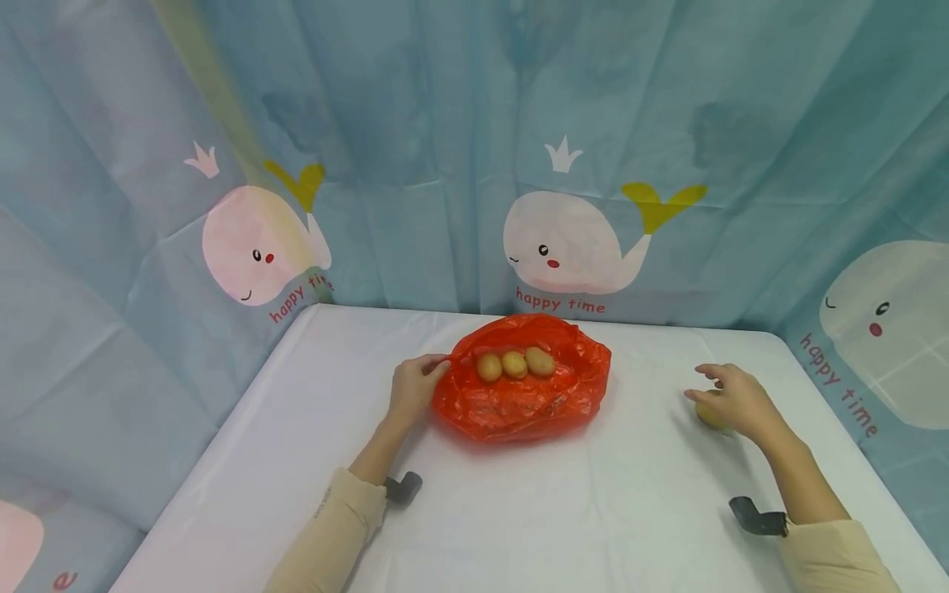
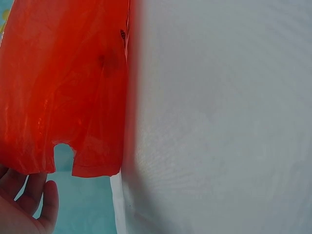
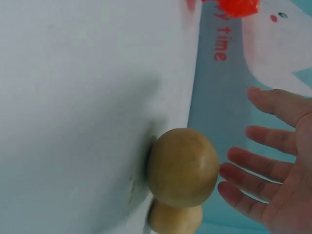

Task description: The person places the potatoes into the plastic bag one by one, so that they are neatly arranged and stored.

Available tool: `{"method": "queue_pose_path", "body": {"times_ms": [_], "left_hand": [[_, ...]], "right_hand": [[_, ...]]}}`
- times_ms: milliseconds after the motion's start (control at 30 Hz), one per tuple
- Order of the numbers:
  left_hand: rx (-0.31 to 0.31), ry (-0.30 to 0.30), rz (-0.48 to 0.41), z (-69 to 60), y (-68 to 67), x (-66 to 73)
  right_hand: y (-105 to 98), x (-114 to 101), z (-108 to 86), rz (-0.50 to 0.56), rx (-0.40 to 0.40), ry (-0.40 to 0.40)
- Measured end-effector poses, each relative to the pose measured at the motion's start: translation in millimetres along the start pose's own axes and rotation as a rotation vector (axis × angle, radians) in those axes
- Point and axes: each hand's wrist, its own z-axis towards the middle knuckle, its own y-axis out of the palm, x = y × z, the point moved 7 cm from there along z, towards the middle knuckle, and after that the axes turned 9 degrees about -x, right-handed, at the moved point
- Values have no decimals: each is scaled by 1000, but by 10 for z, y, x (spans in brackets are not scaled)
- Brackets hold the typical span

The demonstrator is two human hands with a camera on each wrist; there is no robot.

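Note:
A red plastic bag (image 1: pixel 511 412) lies open on the table, with three potatoes (image 1: pixel 514 365) in a row on it. At its left edge my left hand (image 1: pixel 413 387) pinches the plastic between thumb and fingers; the left wrist view shows that hand (image 2: pixel 29 202) at the edge of the bag (image 2: pixel 73 87). Over on the right, my right hand (image 1: pixel 741 403) hovers over a potato (image 1: pixel 712 414), partly hidden by it. In the right wrist view the fingers (image 3: pixel 263 163) are spread beside a potato (image 3: pixel 183 168), apart from it, and a second potato (image 3: pixel 175 218) sits behind.
The white table (image 1: pixel 519 519) ends at a blue curtain (image 1: pixel 415 123) printed with whales, which hangs behind and at both sides. A dark curved device (image 1: pixel 756 517) sits at the right wrist, and a similar one (image 1: pixel 404 487) at the left.

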Motion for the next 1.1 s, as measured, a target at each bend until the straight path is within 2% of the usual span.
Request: {"method": "queue_pose_path", "body": {"times_ms": [133,433,733,933,1100], "left_hand": [[0,3,-7,2,4,-5],[-6,-1,-5,8,15,-18],[-1,7,13,2,15,-4],[0,0,9,2,13,-7],[-5,-3,-2,5,10,5]], "right_hand": [[6,65,-26,-15,4,18],[62,166,-60,-52,19,-7],[129,230,-101,-68,17,51],[146,247,-96,-94,48,17],[148,259,-91,-96,43,7]]}}
